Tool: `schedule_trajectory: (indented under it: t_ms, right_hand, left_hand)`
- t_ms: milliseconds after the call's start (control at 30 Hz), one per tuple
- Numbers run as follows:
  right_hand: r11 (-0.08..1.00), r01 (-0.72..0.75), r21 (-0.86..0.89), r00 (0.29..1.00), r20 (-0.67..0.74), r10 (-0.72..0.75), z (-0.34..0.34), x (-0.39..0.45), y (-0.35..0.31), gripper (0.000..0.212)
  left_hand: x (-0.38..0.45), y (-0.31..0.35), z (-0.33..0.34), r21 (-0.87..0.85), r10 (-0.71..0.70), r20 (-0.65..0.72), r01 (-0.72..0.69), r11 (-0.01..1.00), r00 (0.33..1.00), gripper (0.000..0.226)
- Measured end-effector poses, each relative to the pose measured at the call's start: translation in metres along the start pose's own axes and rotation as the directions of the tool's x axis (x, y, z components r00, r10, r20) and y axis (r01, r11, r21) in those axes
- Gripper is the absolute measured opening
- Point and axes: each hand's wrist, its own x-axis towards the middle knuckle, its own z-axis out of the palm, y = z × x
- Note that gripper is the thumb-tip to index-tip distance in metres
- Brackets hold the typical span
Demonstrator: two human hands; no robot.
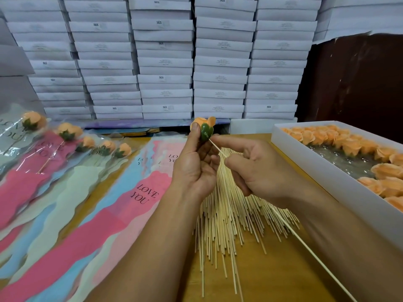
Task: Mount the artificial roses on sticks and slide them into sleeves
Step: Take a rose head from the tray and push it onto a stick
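While L hand [194, 164] grips rose [204, 125], R hand [257, 171] pinches stick [305, 243]

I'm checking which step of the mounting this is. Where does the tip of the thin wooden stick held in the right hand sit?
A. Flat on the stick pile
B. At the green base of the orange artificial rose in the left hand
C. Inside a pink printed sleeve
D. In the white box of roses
B: the right hand pinches the thin wooden stick, whose tip meets the green base of the orange artificial rose gripped by the left hand.

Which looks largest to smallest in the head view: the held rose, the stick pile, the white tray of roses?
1. white tray, though its nearness to the camera may inflate it
2. stick pile
3. held rose, clearly smallest, gripped by the left hand
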Motion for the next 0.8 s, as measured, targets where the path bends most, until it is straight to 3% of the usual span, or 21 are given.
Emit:
schedule_trajectory:
  t_ms: [800]
  right_hand:
    - [0.995, -0.012, 0.098, 1.0, -0.008, 0.013, 0.0003, 0.0024, 0.0045, 0.053]
  left_hand:
    - [-0.0021, 0.0002, 0.001, -0.019, -0.008, 0.009, 0.008, 1.0, 1.0, 0.023]
